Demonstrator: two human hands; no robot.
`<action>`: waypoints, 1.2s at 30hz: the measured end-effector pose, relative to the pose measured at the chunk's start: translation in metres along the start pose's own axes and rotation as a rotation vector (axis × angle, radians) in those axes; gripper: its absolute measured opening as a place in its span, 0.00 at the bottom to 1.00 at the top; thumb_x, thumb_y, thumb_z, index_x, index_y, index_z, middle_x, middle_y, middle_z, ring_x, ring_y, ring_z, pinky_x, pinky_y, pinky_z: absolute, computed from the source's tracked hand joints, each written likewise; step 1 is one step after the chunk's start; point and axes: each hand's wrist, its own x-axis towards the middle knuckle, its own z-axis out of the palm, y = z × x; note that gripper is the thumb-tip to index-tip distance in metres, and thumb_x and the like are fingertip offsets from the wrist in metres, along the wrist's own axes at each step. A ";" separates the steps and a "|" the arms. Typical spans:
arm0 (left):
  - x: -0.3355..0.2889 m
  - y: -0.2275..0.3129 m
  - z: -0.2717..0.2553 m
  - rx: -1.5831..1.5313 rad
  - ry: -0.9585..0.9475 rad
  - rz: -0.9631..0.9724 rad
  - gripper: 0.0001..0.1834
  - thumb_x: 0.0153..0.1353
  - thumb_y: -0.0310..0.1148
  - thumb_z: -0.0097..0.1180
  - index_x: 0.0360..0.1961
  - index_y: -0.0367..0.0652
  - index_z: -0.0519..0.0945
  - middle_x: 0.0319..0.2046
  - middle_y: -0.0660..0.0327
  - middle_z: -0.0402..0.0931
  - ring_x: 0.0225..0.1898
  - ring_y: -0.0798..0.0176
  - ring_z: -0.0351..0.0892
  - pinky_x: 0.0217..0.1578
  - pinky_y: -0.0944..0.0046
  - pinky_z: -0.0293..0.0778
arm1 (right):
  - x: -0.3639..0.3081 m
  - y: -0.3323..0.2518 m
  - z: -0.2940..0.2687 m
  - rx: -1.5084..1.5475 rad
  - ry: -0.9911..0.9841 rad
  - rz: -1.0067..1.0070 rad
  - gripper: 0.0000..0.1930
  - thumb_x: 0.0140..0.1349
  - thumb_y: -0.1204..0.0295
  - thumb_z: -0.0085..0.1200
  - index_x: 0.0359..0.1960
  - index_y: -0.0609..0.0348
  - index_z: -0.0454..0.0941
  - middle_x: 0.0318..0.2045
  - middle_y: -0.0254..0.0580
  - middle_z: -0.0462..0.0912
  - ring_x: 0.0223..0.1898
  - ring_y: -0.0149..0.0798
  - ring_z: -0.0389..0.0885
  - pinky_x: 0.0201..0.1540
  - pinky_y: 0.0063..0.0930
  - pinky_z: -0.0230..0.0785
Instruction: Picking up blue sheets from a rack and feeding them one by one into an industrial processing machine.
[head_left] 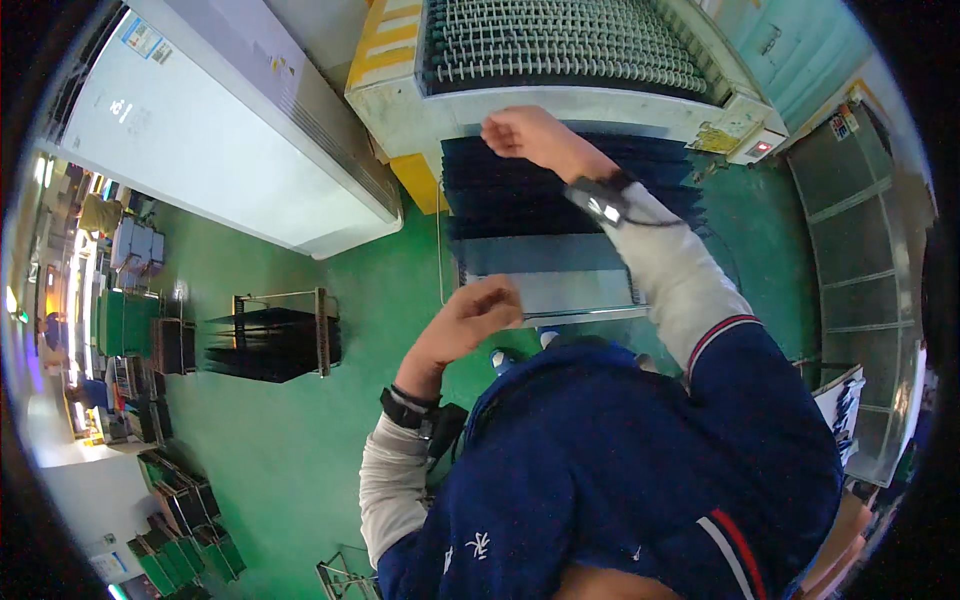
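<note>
The right hand (525, 133) (upper centre) and left hand (468, 322) (centre) had curled fingers; we could not tell their grip. A snagged wristband (598, 203), we judged, could shift the panels (520, 195).

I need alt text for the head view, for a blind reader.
Seen from above, a person's curled right hand is over a rack of dark panels, the left hand near its closer end. Beyond stands a machine with rows of pale rollers; a tall white cabinet and another rack are at left.
</note>
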 end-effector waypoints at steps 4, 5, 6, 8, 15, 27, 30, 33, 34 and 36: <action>-0.038 -0.058 -0.036 -0.114 0.376 -0.089 0.02 0.57 0.26 0.50 0.29 0.39 0.73 0.26 0.68 0.69 0.30 0.73 0.67 0.35 0.73 0.65 | -0.064 0.014 -0.026 -0.510 -0.070 0.016 0.12 0.58 0.65 0.50 0.26 0.63 0.75 0.20 0.35 0.75 0.20 0.28 0.71 0.24 0.22 0.64; -0.052 -0.075 -0.046 -0.188 0.493 -0.110 0.03 0.57 0.27 0.50 0.29 0.40 0.73 0.25 0.69 0.69 0.29 0.72 0.67 0.35 0.72 0.66 | -0.080 0.021 -0.034 -0.612 -0.054 -0.003 0.12 0.58 0.65 0.50 0.26 0.63 0.75 0.20 0.36 0.75 0.21 0.28 0.72 0.24 0.23 0.65; -0.064 -0.095 -0.056 -0.261 0.599 -0.132 0.03 0.58 0.28 0.50 0.29 0.40 0.73 0.23 0.69 0.68 0.27 0.72 0.67 0.36 0.71 0.66 | -0.096 0.029 -0.046 -0.713 -0.026 -0.025 0.12 0.57 0.65 0.51 0.26 0.63 0.76 0.20 0.36 0.76 0.21 0.29 0.72 0.24 0.24 0.65; -0.089 -0.140 -0.068 -0.578 0.825 -0.044 0.05 0.58 0.30 0.50 0.29 0.41 0.73 0.20 0.68 0.66 0.25 0.71 0.65 0.34 0.68 0.66 | -0.117 0.050 -0.069 -0.967 0.043 -0.199 0.09 0.56 0.69 0.52 0.29 0.65 0.75 0.24 0.39 0.77 0.26 0.33 0.75 0.30 0.25 0.67; -0.198 -0.325 -0.089 -1.248 1.138 -0.121 0.06 0.60 0.32 0.46 0.27 0.44 0.69 0.21 0.64 0.67 0.26 0.64 0.65 0.34 0.64 0.67 | -0.151 0.089 -0.055 -1.361 0.178 -0.326 0.09 0.53 0.65 0.53 0.26 0.58 0.74 0.26 0.45 0.75 0.33 0.50 0.75 0.35 0.42 0.67; -0.218 -0.405 -0.047 -1.200 0.974 -0.297 0.07 0.60 0.32 0.43 0.26 0.43 0.68 0.21 0.62 0.67 0.23 0.62 0.64 0.28 0.63 0.64 | -0.141 0.121 -0.075 -1.634 0.152 -0.162 0.14 0.53 0.58 0.53 0.24 0.57 0.77 0.25 0.48 0.78 0.33 0.52 0.76 0.36 0.45 0.67; -0.216 -0.405 -0.054 -1.286 1.177 -0.414 0.08 0.59 0.31 0.44 0.23 0.45 0.65 0.18 0.63 0.62 0.20 0.63 0.61 0.26 0.63 0.61 | -0.135 0.120 -0.072 -1.715 0.162 -0.100 0.15 0.53 0.57 0.53 0.24 0.57 0.77 0.25 0.48 0.79 0.33 0.52 0.77 0.35 0.45 0.68; -0.222 -0.413 -0.063 -1.167 1.120 -0.455 0.11 0.59 0.30 0.43 0.19 0.46 0.63 0.16 0.64 0.59 0.18 0.64 0.57 0.23 0.62 0.58 | -0.129 0.113 -0.073 -1.711 0.144 -0.077 0.14 0.53 0.58 0.53 0.25 0.57 0.77 0.26 0.48 0.79 0.34 0.51 0.77 0.35 0.45 0.68; -0.226 -0.425 -0.070 -1.142 1.041 -0.464 0.11 0.60 0.30 0.43 0.19 0.46 0.63 0.16 0.65 0.59 0.18 0.64 0.56 0.22 0.62 0.58 | -0.125 0.111 -0.073 -1.710 0.134 -0.079 0.14 0.53 0.58 0.54 0.25 0.57 0.77 0.26 0.48 0.79 0.34 0.51 0.77 0.35 0.45 0.68; -0.206 -0.393 -0.059 -1.168 1.067 -0.391 0.12 0.60 0.30 0.42 0.19 0.46 0.63 0.16 0.65 0.59 0.18 0.64 0.56 0.22 0.63 0.58 | -0.131 0.114 -0.081 -1.659 0.165 -0.083 0.14 0.51 0.58 0.54 0.27 0.57 0.78 0.27 0.49 0.79 0.34 0.52 0.77 0.36 0.45 0.68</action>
